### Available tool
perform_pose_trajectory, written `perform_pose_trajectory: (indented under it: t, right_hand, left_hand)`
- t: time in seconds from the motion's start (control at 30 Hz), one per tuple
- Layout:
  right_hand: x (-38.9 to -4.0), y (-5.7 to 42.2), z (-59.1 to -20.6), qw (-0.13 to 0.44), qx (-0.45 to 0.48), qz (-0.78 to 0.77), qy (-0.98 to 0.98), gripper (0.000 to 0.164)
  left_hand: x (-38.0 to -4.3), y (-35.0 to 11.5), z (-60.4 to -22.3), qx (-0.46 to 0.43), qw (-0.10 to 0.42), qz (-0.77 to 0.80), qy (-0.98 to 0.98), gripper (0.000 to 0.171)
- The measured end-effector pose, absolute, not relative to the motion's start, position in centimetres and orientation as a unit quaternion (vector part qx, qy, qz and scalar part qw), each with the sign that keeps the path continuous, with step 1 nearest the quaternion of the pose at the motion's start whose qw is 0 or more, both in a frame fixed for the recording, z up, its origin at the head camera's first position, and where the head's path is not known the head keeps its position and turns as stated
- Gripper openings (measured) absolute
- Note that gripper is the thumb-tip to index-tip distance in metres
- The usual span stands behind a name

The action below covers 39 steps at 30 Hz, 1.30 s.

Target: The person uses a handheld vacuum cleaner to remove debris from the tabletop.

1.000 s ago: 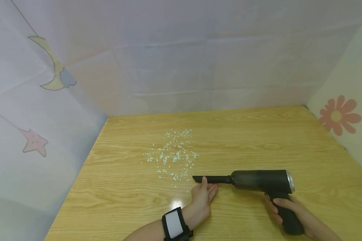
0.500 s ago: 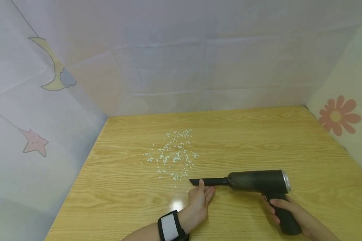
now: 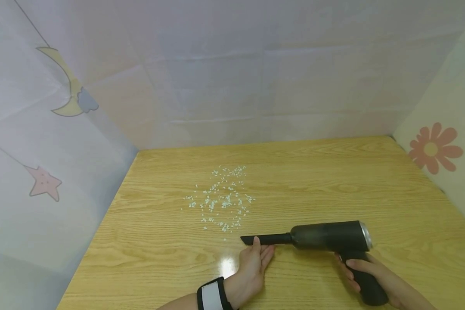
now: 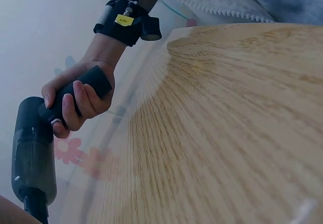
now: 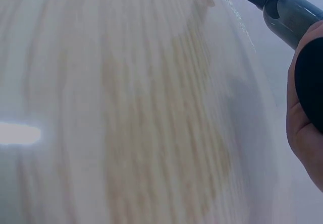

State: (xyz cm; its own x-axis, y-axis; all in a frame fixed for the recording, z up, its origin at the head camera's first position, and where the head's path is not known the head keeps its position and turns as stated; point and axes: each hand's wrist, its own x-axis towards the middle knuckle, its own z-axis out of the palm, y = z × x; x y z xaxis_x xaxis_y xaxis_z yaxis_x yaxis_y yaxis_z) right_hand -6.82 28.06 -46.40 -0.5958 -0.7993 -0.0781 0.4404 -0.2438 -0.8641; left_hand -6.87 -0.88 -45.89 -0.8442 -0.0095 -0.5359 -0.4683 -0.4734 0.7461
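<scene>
A black handheld vacuum cleaner (image 3: 327,236) with a smoky dust cup lies level across the front right of the view. My right hand (image 3: 384,276) grips its handle, fingers wrapped round, as the left wrist view also shows. On its slim crevice nozzle (image 3: 269,239), my left hand (image 3: 251,265) has the thumb on the near side and the fingers beneath, pinching it. The slanted tip points left, just short of the scattered small white scraps (image 3: 225,203). In the right wrist view the dust cup (image 5: 288,16) shows at the upper right.
The wood-grain table (image 3: 314,185) is bounded by printed cloth walls at the back and sides. A pink star (image 3: 45,184) and a red flower (image 3: 434,148) are printed on them. A black strap (image 3: 214,297) circles the left wrist.
Both hands and the vacuum cleaner have shifted a little left and towards the person. The grip of each hand stays the same, and the white scraps have not visibly moved.
</scene>
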Motion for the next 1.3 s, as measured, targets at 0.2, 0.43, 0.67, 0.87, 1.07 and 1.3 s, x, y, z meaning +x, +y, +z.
perform_pose_trajectory:
  t: [0.2,0.43,0.67,0.87,1.07,1.3]
  right_hand:
    - [-6.7,27.7,-46.4,0.406,-0.190,-0.762,0.468,0.040]
    - [-6.6,26.5,-46.0,0.407,-0.169,-0.758,0.481,0.038]
    - [-6.7,25.4,-45.8,0.400,-0.161,-0.755,0.494,0.036]
    - [-6.8,24.5,-45.5,0.389,-0.165,-0.750,0.509,0.032]
    - [-6.6,24.2,-45.3,0.386,-0.153,-0.744,0.524,0.030]
    - [-6.6,23.5,-45.2,0.381,-0.154,-0.741,0.531,0.028]
  left_hand:
    - [-6.8,-1.4,-45.8,-0.246,0.140,0.821,0.495,0.049]
    - [-7.1,-2.3,-45.8,-0.246,0.136,0.816,0.505,0.052]
    - [-7.3,-3.1,-45.8,-0.252,0.125,0.815,0.507,0.051]
    - [-7.4,-3.6,-45.9,-0.255,0.111,0.817,0.505,0.049]
    - [-7.4,-3.8,-46.0,-0.253,0.110,0.820,0.502,0.050]
    - [-7.3,-4.5,-45.8,-0.254,0.106,0.821,0.501,0.050]
